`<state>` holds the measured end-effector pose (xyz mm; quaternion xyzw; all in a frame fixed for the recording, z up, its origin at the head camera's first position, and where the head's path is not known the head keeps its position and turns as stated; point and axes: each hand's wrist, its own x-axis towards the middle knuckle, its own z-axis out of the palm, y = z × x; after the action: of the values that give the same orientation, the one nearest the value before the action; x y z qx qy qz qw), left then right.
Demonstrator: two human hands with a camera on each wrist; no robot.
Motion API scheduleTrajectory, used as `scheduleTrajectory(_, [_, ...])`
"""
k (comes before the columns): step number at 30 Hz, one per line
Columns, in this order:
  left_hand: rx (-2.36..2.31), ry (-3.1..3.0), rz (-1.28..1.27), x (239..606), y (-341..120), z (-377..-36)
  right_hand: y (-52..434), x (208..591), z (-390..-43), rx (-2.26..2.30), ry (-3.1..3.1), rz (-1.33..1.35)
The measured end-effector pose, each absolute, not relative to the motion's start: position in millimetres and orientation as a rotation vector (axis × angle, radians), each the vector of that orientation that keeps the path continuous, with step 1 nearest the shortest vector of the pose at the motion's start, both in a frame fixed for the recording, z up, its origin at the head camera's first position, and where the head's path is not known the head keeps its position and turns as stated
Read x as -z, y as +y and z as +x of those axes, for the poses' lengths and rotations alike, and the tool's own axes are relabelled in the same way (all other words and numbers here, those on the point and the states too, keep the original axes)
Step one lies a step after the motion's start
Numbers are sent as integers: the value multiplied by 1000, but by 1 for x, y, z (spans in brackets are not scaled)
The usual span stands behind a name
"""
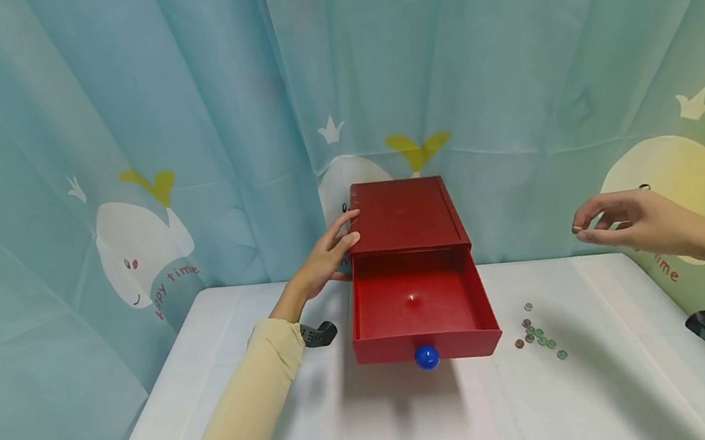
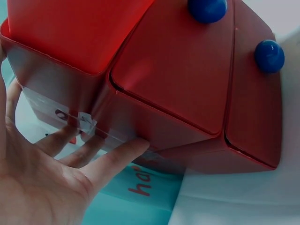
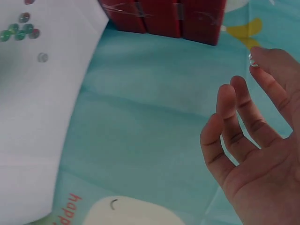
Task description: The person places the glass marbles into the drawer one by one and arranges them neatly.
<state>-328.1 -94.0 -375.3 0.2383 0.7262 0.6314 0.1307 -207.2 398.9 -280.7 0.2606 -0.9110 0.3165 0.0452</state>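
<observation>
One bead (image 1: 575, 228) is pinched in our right hand (image 1: 630, 222), one lies in the drawer (image 1: 421, 309), more beads (image 1: 538, 335) wait, and our flat left hand (image 1: 328, 257) steadies the box (image 1: 407, 214).

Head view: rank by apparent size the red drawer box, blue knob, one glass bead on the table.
1. red drawer box
2. blue knob
3. glass bead, far smaller than the knob.

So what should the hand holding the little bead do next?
Probably carry the small glass bead pinched in the right hand over the open red drawer and let go: the left hand steadies the red box, and one bead lies inside.
</observation>
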Motion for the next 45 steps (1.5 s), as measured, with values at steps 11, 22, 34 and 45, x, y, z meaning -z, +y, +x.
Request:
scheduleTrajectory(11, [-1833,2110,697,373,-95,-326,381,243,-220,-907,-2884,875])
scheduleTrajectory(22, [-1833,2107,713,376,-94,-329,333,210,-233,-835,-2961,1075])
scheduleTrajectory(34, [-1834,2109,706,376,-92,-331,268,192,-245,-869,-2985,1275])
scheduleTrajectory(45, [-1839,2111,688,377,-98,-327,210,201,-256,-864,-2975,1439])
